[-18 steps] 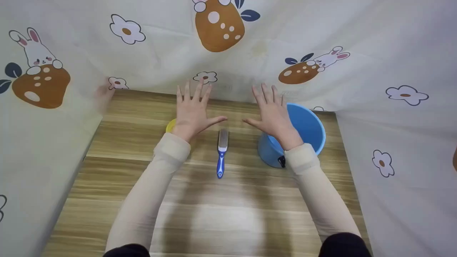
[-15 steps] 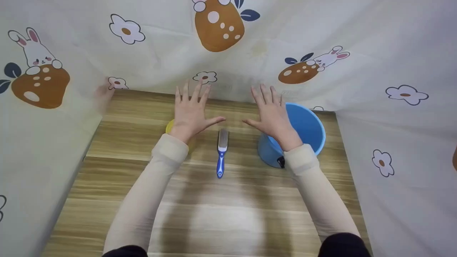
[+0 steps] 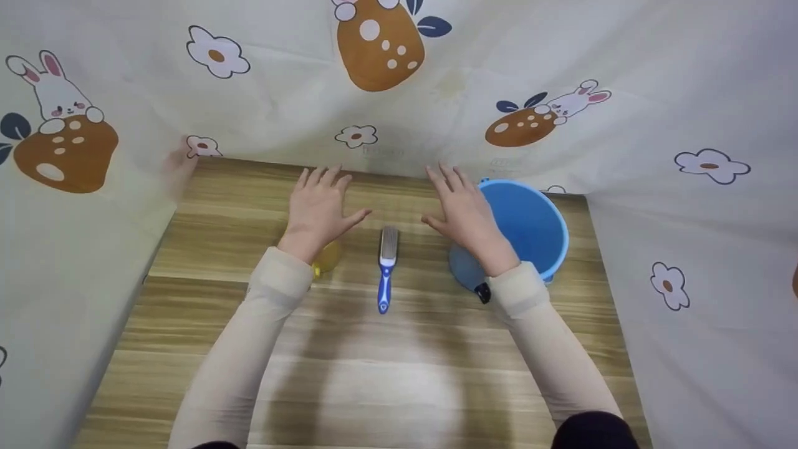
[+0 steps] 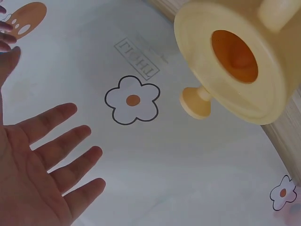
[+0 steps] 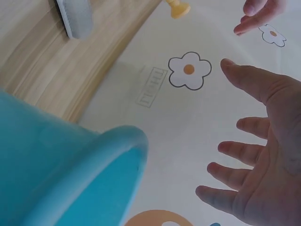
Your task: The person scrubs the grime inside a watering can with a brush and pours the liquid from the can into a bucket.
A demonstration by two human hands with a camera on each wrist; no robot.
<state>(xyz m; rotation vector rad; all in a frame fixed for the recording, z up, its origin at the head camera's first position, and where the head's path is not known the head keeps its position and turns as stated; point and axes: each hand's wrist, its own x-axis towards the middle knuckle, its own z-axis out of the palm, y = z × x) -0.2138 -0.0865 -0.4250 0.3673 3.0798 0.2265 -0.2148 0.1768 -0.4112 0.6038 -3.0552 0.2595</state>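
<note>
Both hands are held up with fingers spread, and neither holds anything. My left hand (image 3: 317, 212) is above a yellow watering can (image 3: 328, 255), mostly hidden by the hand and cuff in the head view. The left wrist view shows the can's round top opening and flared spout (image 4: 197, 103). My right hand (image 3: 464, 212) hovers over the left side of a blue bucket (image 3: 565, 240), apparently without touching it. Between the hands lies a foot file (image 3: 388, 262) with a grey head and a blue-and-white handle.
The things stand on a wood-patterned surface (image 3: 399, 349). A pale cloth (image 3: 280, 106) printed with rabbits and flowers hangs behind and along both sides. A small black piece (image 3: 482, 293) shows at the bucket's near side.
Both hands have come back toward the body, the left also moving left. More of the watering can and the bucket's rim now shows. The foot file stays put.
</note>
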